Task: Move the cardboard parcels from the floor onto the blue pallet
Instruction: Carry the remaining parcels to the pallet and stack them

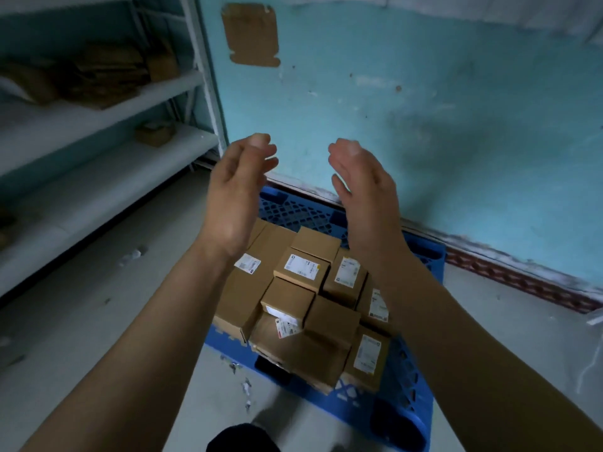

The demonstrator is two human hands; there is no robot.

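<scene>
Hands fill the middle of the frame: the left hand [233, 194] and right hand [362, 194] are raised apart, palms facing, fingers loosely spread and empty. Below them, labelled cardboard parcels [303, 308] lie piled on the blue pallet [408, 380], beside the turquoise wall [424, 109].

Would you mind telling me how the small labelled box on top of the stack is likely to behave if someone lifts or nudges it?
The small labelled box looks like rigid cardboard with crisp edges, so it should probably hold its shape. Its small size suggests one hand could lift it, though its weight can't be seen. Perched on uneven cardboard parcels on the blue pallet, it may slide or tip if pushed.
</scene>
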